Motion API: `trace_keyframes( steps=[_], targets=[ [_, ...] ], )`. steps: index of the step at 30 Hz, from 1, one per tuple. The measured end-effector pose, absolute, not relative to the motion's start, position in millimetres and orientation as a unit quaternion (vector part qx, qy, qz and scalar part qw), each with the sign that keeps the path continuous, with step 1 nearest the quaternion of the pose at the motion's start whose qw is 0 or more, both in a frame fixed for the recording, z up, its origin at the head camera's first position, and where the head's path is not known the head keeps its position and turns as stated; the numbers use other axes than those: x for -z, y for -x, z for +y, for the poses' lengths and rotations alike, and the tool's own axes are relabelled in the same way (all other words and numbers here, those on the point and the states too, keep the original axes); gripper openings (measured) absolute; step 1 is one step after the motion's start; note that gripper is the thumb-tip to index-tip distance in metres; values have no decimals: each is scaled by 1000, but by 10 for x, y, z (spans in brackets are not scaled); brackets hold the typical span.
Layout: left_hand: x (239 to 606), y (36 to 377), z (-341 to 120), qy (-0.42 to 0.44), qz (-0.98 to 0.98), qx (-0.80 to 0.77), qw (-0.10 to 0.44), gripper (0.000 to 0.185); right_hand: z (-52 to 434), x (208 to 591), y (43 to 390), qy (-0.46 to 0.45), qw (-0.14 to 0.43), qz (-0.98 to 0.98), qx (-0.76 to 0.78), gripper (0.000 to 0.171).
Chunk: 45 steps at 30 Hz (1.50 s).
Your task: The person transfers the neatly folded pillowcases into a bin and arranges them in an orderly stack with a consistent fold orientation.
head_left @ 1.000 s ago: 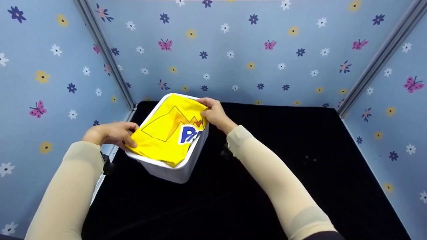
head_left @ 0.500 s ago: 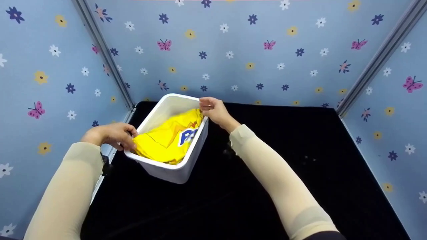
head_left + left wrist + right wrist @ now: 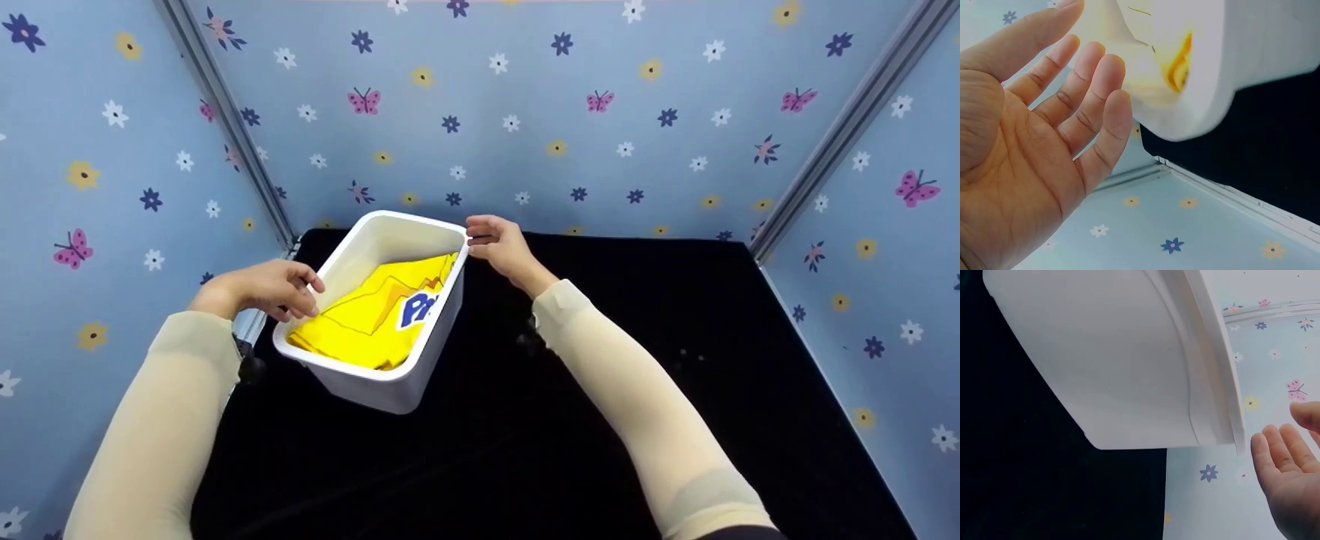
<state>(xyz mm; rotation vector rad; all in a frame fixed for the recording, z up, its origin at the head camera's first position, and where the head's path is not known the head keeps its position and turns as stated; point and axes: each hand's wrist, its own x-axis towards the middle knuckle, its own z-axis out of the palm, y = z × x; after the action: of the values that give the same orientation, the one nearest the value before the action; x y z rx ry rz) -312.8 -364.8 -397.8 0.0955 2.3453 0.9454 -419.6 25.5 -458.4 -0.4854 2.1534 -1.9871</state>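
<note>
A white plastic bin [image 3: 367,391] stands at the left of the black surface, with a folded yellow cloth [image 3: 367,330] lying inside. Blue lettering and orange zigzag marks show on the cloth. My left hand [image 3: 274,289] hovers over the bin's left rim, fingers loosely bent and nothing in them; the left wrist view shows its bare palm [image 3: 1022,152] beside the bin's edge [image 3: 1213,95]. At the far right corner of the bin is my right hand [image 3: 504,246], its fingertips by the rim. The right wrist view shows that hand [image 3: 1297,478] holding nothing, beside the bin's outer wall [image 3: 1100,365].
Black fabric [image 3: 570,457] covers the table under the bin. Blue walls [image 3: 525,97] with flowers and butterflies enclose it at the back and both sides. Metal corner posts [image 3: 232,124] rise at the rear left and rear right.
The yellow cloth, first stretched across the bin's top between both hands, has dropped inside. Both hands have let go of it; the right has moved outward to the right, the left slightly up.
</note>
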Motion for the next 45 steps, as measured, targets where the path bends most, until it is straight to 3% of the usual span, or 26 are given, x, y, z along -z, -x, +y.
trace_keyframes(
  steps=[12,22,32,45],
  targets=[
    [3984,3247,-3395,-52,880,-384,276,47,529,4498,4182,151,74,741,650,53],
    [4009,3328,-3168,-66,896,-372,234,57,773,4420,4196,151,58,747,645,49],
    [4032,3415,-2902,-108,887,-403,198,48,1022,4364,4177,149,45,755,637,48],
    [4122,3501,-2635,-97,874,-447,166,45,1235,4339,4132,140,20,766,627,47]
  ],
)
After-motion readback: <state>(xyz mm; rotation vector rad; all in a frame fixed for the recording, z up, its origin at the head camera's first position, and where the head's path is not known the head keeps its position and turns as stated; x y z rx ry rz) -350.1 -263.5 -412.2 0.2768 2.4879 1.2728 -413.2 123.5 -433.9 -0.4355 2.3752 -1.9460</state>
